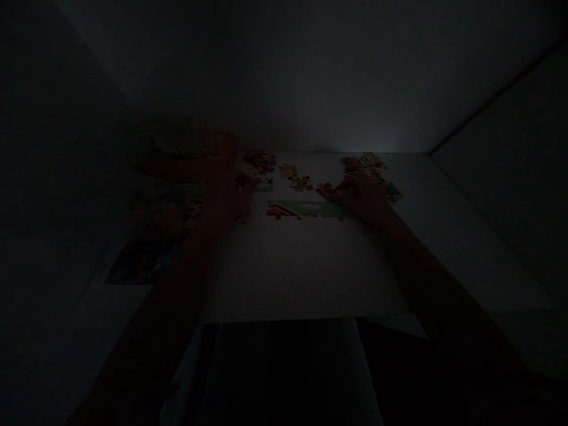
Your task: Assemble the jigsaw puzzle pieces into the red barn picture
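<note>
1. Nearest, lower centre: bare part of the surface (302,272); v. dark, so go by outline + colour.
2. Lower L of frame: printed sheet (137,260), partly behind L forearm. Good ref. for colours if the arm's lifted clear.
3. Centre: joined strip (306,209), lying flat, tabs toward the near side. Don't nudge it w/ a wrist; steady it lightly before pressing anything in.
4. R hand (366,198), right of centre: thumb + fingers pinching the red pc (325,190) at its R end, just beyond the strip. Best hold = by edges, print visible; turn till outline + print agree, then press straight down, no forcing.
5. L hand (226,198), left of centre, by the left pile (261,160): too dim to tell if it's pinching a pc.
6. Btwn hands, farther: green pc (302,184), yellowish pc (288,171), both loose.
7. Far R of centre: right pile (368,163); spread pcs thin, easier to pick from.
</note>
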Available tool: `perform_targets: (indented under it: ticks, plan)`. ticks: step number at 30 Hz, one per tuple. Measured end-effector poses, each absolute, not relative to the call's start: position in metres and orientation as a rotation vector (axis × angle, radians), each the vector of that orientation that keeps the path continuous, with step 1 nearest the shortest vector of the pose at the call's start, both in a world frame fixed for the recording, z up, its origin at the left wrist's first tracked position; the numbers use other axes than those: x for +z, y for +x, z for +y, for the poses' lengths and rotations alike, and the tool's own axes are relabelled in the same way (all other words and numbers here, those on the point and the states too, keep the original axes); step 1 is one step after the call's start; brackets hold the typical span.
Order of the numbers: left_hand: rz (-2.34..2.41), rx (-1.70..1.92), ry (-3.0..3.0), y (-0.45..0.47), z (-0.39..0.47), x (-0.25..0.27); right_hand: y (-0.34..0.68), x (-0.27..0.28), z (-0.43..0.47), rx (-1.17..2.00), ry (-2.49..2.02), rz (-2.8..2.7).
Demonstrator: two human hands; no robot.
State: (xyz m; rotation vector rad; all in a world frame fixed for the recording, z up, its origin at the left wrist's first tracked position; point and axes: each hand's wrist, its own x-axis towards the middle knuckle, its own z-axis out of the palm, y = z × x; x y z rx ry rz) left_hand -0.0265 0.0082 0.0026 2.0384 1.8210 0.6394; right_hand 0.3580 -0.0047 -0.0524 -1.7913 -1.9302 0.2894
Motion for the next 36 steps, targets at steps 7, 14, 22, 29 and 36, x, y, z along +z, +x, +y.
perform_targets:
  ticks: [7, 14, 22, 29, 36]
  plan:
    - [1.761, 0.331, 2.046, -0.054, 0.004, 0.014, 0.358, -0.049, -0.007, 0.364, -1.772, -1.905]
    - [1.712, -0.034, 2.137, -0.063, 0.001, 0.027, 0.368, -0.051, -0.007, 0.332, -1.866, -1.839]
    - [1.728, 0.087, 2.001, -0.055, -0.005, 0.021, 0.363, -0.049, -0.009, 0.249, -1.737, -1.971]
    - [1.728, 0.42, 2.043, -0.051, 0.004, 0.003, 0.369, -0.052, -0.009, 0.206, -1.735, -1.935]
    - [1.83, 0.412, 2.091, -0.041, 0.0, 0.004, 0.337, -0.037, -0.01, 0.313, -1.626, -1.972]
